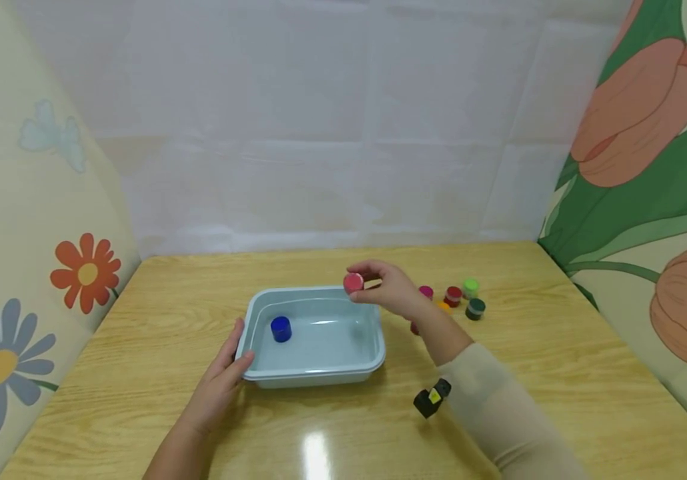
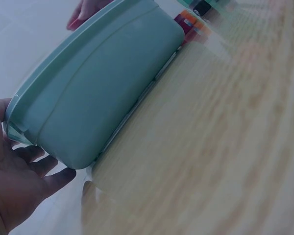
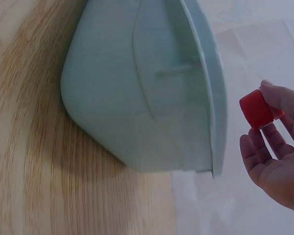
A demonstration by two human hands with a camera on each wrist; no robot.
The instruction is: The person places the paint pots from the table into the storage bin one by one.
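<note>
A light blue plastic basin (image 1: 313,370) stands on the table. My left hand (image 1: 218,390) holds its left end, thumb over the rim and fingers against the outer wall, as the left wrist view shows. Inside the basin, toward the left, sits a small blue paint pot (image 1: 281,329). My right hand (image 1: 390,291) pinches a small red paint pot (image 3: 257,109) between thumb and fingertips. That pot is above the basin's far right corner, apart from the rim.
To the right of the basin several small paint pots stand grouped, among them a dark green pot (image 1: 475,309), a light green pot (image 1: 470,287) and a dark red pot (image 1: 453,296). My right forearm partly covers others. Near my right sleeve is a small black object (image 1: 428,401) with a yellow mark.
</note>
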